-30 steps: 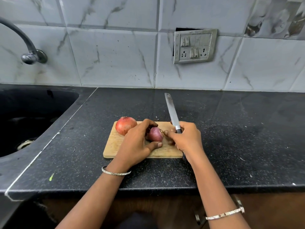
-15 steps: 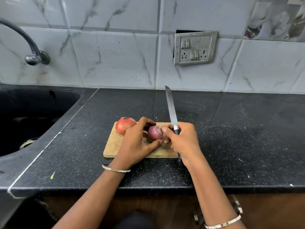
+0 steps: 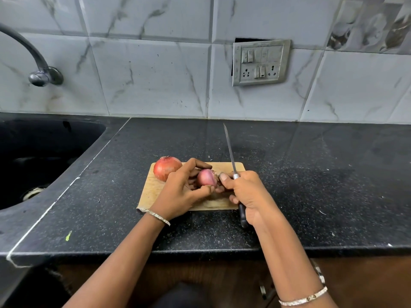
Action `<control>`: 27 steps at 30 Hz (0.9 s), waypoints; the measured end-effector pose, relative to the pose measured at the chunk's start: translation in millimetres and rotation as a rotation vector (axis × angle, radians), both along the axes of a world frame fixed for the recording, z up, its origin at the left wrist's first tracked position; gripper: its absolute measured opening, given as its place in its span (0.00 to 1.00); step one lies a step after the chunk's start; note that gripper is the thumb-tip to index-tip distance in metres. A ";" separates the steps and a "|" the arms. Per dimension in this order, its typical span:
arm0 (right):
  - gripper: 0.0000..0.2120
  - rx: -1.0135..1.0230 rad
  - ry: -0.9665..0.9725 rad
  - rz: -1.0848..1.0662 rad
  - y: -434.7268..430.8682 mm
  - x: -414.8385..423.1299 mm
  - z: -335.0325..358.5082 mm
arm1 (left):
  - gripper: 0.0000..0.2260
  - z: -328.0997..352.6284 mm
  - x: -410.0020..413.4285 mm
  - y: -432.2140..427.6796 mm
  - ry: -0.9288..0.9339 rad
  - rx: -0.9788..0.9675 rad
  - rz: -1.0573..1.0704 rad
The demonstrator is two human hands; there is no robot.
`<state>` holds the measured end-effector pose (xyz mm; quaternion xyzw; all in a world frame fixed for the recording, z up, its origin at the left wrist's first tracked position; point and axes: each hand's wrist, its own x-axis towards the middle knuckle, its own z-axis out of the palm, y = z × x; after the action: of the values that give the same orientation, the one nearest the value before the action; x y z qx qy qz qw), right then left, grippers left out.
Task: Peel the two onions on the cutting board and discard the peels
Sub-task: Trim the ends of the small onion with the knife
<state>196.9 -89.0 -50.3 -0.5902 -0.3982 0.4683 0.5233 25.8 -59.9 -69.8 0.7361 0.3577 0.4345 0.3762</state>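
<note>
Left hand (image 3: 184,192): fingers curled round the small onion (image 3: 206,177), over the cutting board (image 3: 229,167).
Right hand (image 3: 246,194): fist closed on the knife (image 3: 230,152), blade pointing up and away, thumb tip against the small onion's end.
Hidden: most of the knife handle and the small onion's underside.
Large onion (image 3: 167,168): unpeeled, on the board's far left corner.
Board: on the dark worktop (image 3: 311,174).

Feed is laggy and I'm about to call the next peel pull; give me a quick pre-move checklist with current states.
1. Left hand grips small onion over cutting board: ok.
2. Right hand holds knife, blade pointing away from fingers: ok.
3. Right thumb has peel edge pinched: cannot tell.
4. Large onion rests on board, skin on: ok.
5. Bin for peels in view: not ok.
</note>
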 end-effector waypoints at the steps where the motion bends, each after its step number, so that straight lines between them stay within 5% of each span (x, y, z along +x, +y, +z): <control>1: 0.06 -0.020 0.050 0.040 -4.0 0.6 5.3 | 0.19 1.1 -1.6 -0.2 -0.033 -0.037 -0.028; 5: 0.09 -0.042 0.242 0.061 -4.9 5.6 16.9 | 0.16 5.5 -5.1 -0.3 -0.139 -0.160 -0.087; 9: 0.06 0.100 -0.478 -0.219 3.0 16.1 8.4 | 0.16 5.4 -7.1 1.6 -0.160 -0.204 -0.075; 11: 0.04 0.075 -0.679 -0.113 -1.0 14.8 11.5 | 0.16 5.6 -6.6 1.3 -0.157 -0.227 -0.071; 15: 0.17 -0.029 -1.109 0.028 -15.7 6.9 10.3 | 0.17 4.8 -6.7 -0.3 -0.099 -0.200 -0.066; 27: 0.22 -0.003 -1.056 -0.052 -61.2 11.9 2.8 | 0.21 5.8 -13.5 -24.0 -0.137 -0.189 -0.056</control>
<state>208.9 -150.2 -47.4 -0.7563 -0.5919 0.0948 0.2622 12.3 -83.9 -64.0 0.6757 0.3496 0.4374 0.4795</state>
